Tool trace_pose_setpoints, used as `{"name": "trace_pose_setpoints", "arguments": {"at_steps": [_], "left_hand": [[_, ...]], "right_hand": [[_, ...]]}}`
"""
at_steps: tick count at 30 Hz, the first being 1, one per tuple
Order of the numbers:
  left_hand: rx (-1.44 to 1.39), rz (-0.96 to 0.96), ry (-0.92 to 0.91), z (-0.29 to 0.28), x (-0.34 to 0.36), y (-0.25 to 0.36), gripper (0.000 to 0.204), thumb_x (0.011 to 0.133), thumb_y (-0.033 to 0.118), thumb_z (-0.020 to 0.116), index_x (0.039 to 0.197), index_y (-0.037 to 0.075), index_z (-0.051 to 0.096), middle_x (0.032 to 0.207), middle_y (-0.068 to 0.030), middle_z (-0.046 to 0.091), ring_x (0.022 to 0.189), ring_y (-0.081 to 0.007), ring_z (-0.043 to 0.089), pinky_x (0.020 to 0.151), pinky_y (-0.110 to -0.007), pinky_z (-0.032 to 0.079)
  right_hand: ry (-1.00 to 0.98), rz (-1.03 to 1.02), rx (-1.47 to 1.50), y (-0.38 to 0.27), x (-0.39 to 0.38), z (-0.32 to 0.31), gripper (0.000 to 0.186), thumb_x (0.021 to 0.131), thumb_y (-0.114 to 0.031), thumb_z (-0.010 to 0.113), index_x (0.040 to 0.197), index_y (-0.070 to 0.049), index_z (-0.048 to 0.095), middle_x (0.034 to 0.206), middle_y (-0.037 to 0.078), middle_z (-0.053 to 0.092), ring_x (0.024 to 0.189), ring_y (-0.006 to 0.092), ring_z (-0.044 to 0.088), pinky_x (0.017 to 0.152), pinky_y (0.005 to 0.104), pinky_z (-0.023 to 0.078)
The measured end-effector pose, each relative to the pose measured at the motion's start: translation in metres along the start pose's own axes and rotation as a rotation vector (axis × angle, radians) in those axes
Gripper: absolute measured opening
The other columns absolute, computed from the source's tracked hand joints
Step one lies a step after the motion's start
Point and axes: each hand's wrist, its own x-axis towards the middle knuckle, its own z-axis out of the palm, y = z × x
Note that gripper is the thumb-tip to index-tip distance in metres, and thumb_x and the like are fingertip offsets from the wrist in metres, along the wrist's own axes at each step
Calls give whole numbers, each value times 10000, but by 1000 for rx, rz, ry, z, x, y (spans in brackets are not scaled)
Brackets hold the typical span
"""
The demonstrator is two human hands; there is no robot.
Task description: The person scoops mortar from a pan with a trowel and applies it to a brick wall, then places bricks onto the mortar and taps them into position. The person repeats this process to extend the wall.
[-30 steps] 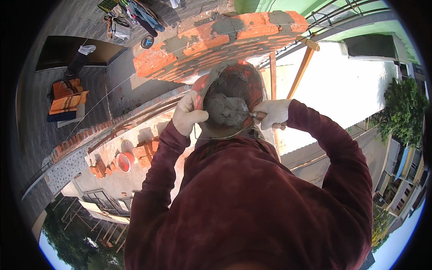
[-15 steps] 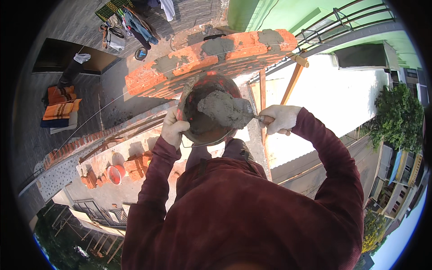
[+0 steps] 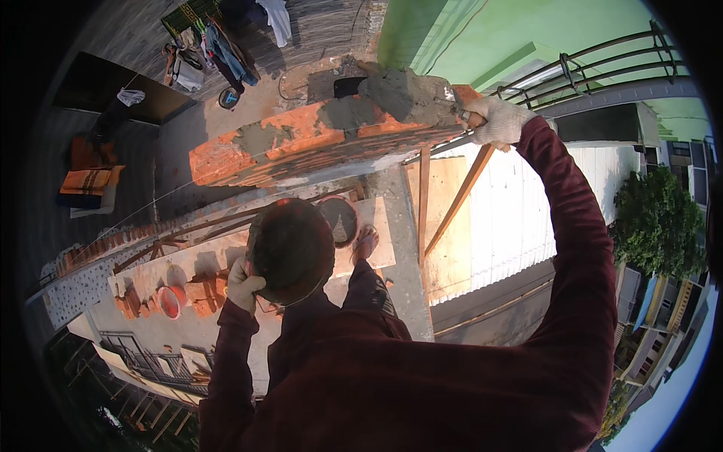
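Mortar heap [image 3: 407, 95]: a wet grey mass on top of the brick wall [image 3: 307, 128], toward its right-hand end, spread over the bricks there.
Wall's long axis: from where I stand, it runs across in front of the person, slanting from near on the left to farther off on the right.
Trowel [image 3: 473, 119]: its handle shows at the heap's right edge; how much of the blade lies under the mortar, I can't tell.
Right hand [image 3: 503, 122]: gloved, closed around that handle, arm stretched far out; the heap lies to its left and slightly beyond.
Nearer hand: the right, plainly; the left is well apart from the heap, low and close to the body.
Left hand [image 3: 242, 286]: gloved, clasping the rim of the dark bucket [image 3: 294, 245], thumb over the edge.
Bucket's mouth: tipped up toward the head, its inside too shadowed to read.
Around the feet: a second bucket [image 3: 340, 221] stands just beside a bare foot [image 3: 366, 242].
Past the wall: a slanting wooden brace [image 3: 461, 197] below the right hand, dark metal bars [image 3: 595, 54] beyond it.
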Motion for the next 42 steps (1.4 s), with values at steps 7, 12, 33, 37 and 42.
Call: {"name": "trace_pose_setpoints", "arguments": {"at_steps": [7, 12, 33, 37, 42], "left_hand": [[-36, -9, 104, -23, -24, -22, 286, 676, -71, 621, 881, 111, 540, 867, 37, 608, 744, -93, 542, 712, -236, 453], [-86, 8, 92, -28, -23, -32, 282, 685, -78, 610, 868, 121, 531, 855, 38, 608, 741, -89, 543, 708, -233, 452], [17, 47, 47, -46, -16, -23, 346, 691, -108, 588, 987, 70, 600, 1011, -20, 694, 912, -145, 646, 871, -282, 509], [42, 31, 47, -36, -26, -13, 390, 684, -106, 566, 1029, 72, 602, 1093, -25, 688, 979, -158, 642, 908, -292, 511], [57, 52, 10, -61, -16, -30, 338, 700, -117, 588, 971, 85, 579, 1001, -5, 674, 881, -126, 624, 824, -267, 514]], "right_hand": [[693, -208, -709, 42, 68, 70, 257, 864, -123, 663, 1100, -93, 566, 914, 175, 684, 849, 391, 711, 710, 499, 567], [807, -98, -510, 29, 6, 63, 300, 868, -139, 648, 1159, -82, 608, 947, 196, 701, 870, 401, 707, 736, 503, 570], [664, -78, -10, 110, 66, 212, 389, 975, -399, 613, 1075, -25, 649, 908, 266, 704, 921, 444, 688, 808, 523, 533], [642, -26, 75, 124, 43, 202, 390, 996, -366, 580, 1049, 16, 640, 892, 291, 679, 911, 457, 684, 805, 509, 526], [549, 50, 135, 41, -18, 193, 425, 1001, -378, 547, 1053, 40, 609, 930, 305, 685, 931, 475, 677, 825, 544, 517]]}}
